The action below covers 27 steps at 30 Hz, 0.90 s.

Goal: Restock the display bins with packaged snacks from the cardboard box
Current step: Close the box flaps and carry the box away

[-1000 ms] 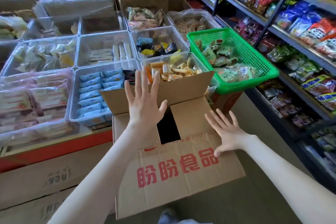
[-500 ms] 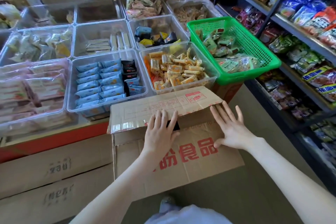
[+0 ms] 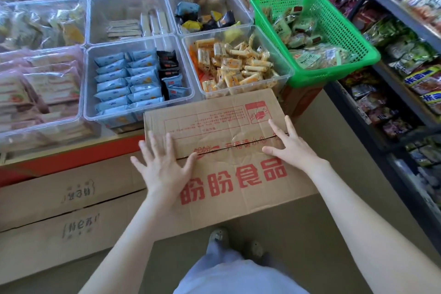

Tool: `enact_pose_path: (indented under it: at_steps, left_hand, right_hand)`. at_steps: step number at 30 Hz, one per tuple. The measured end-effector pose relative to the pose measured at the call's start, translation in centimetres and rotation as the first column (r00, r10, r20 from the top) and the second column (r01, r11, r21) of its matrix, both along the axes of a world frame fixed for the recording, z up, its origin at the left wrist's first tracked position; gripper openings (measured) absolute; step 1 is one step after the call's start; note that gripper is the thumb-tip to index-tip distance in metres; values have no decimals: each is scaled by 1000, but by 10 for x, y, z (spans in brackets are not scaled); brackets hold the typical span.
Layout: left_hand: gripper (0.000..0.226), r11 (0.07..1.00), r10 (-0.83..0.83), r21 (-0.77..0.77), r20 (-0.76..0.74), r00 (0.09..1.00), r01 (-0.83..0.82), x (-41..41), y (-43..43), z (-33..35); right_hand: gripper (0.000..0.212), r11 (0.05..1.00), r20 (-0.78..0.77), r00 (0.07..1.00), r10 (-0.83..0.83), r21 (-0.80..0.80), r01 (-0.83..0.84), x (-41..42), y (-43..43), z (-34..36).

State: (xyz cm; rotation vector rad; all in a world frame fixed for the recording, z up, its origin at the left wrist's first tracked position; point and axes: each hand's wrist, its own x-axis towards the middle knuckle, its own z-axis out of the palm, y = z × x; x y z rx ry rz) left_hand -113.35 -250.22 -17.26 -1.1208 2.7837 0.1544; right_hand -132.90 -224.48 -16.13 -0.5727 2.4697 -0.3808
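Note:
A brown cardboard box (image 3: 229, 126) with red lettering stands in front of me, its top flaps folded down and meeting at a seam. My left hand (image 3: 164, 164) lies flat on the left part of the lid with fingers spread. My right hand (image 3: 290, 144) presses flat on the right part, also spread. Neither hand holds anything. Just behind the box are clear display bins: one (image 3: 191, 79) with blue and black snack packets, one (image 3: 281, 74) with yellow-orange wrapped snacks. The box's contents are hidden.
More clear bins (image 3: 128, 0) with snacks fill the counter behind. A green basket (image 3: 358, 38) of packets sits at the right of the bins. Shelves (image 3: 405, 16) of bagged snacks line the right side. Two flat cartons (image 3: 59, 198) lie stacked under the counter at left. My shoes (image 3: 218, 237) show below.
The box's flaps stood open a second ago; both hands have pushed them down and now rest flat on the shut lid. The view has tilted downward.

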Motion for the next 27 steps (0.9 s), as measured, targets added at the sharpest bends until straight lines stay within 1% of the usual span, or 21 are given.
enact_pose_path:
  at_steps: [1, 2, 4, 5, 6, 8, 10, 15, 18, 21, 25, 27]
  left_hand:
    - [89, 999, 23, 30, -5, 1000, -23, 7, -6, 1]
    - [89, 994, 57, 98, -10, 998, -56, 12, -10, 2]
    - [87, 952, 143, 277, -38, 989, -127, 17, -10, 4]
    - [86, 935, 164, 326, -53, 985, -138, 18, -8, 6]
    - [85, 930, 169, 341, -77, 983, -133, 17, -6, 8]
    - [84, 929, 186, 344, -125, 975, -133, 15, -5, 12]
    - [84, 938, 190, 318, -133, 973, -140, 19, -6, 16]
    - [82, 965, 168, 228, -173, 971, -126, 40, -6, 42]
    - [79, 975, 157, 189, -214, 964, -117, 67, -4, 61]
    - [77, 968, 202, 202, -257, 945, -151, 108, 7, 75]
    - [78, 951, 298, 178, -303, 905, -254, 164, 24, 92]
    - [78, 936, 349, 173, -314, 883, -308, 195, 29, 104]
  right_hand:
    - [82, 1000, -2, 1000, -1, 7, 1, 1, 1, 0]
    - [82, 1000, -3, 1000, -3, 17, 3, 1, 1, 1]
    - [82, 1000, -10, 1000, -11, 25, 11, 3, -2, 1]
    - [82, 1000, -3, 1000, -27, 11, 27, 3, -4, 0]
    - [84, 998, 10, 998, -57, -13, 58, 3, -6, 1]
    - [87, 991, 45, 992, -117, -55, 120, 2, -7, 5]
    - [89, 984, 67, 988, -142, -98, 148, 5, -9, 11]
    - [90, 979, -3, 989, -146, -145, 144, 28, -4, 28]
    - [92, 958, 24, 984, -177, -224, 178, 52, 1, 42]
    - [92, 956, -22, 992, -124, -269, 114, 76, -3, 64]
    - [94, 961, -138, 990, -7, -276, -31, 110, -16, 98]
    - [94, 961, -164, 986, 41, -264, -84, 132, -24, 114]
